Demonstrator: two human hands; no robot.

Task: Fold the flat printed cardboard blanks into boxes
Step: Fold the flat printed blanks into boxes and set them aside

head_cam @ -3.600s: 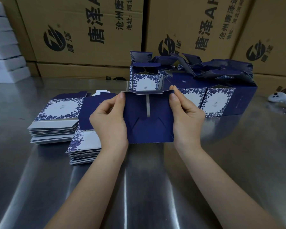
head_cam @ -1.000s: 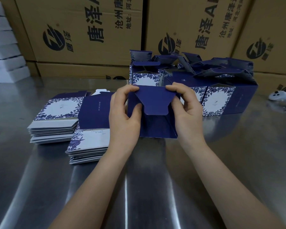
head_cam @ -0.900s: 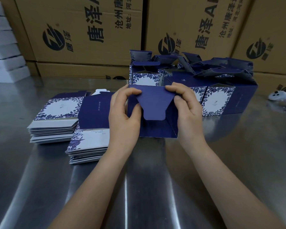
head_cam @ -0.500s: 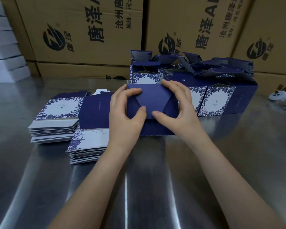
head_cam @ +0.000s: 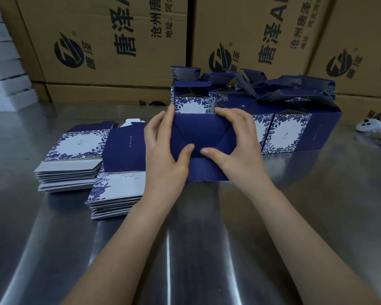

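A dark blue cardboard box [head_cam: 204, 133], half folded, is standing on the brushed steel bench [head_cam: 185, 249] at about its middle, bottom edge resting on the metal. The left hand [head_cam: 163, 155] and right hand [head_cam: 238, 148] are each closing their grip on it from either side: fingers are curling over the top corners while both thumbs are pressing the curved front flap flat, thumb tips near each other but apart.

Just behind the box, a cluster of folded blue-and-white floral boxes [head_cam: 290, 133] is crowding the back of the bench, lids sticking up at odd angles. To the left, two stacks of flat printed blanks are lying side by side: the farther stack [head_cam: 75, 150] is showing a white panel with a blue leaf border, and the nearer stack [head_cam: 119, 188] is carrying a dark blue blank [head_cam: 123, 150] on top, its right edge running behind the left hand. The print on these is too small to read.

Open steel is stretching from the box toward me, between and beside the forearms. At the far right edge a white handheld controller [head_cam: 370, 126] is lying well apart.

Brown corrugated cartons [head_cam: 110, 40] are walling the back, printed in black with a round logo, large characters 唐泽 and smaller columns 沧州唐泽 and 地址. White foam slabs [head_cam: 5, 62] are piling up at far left.
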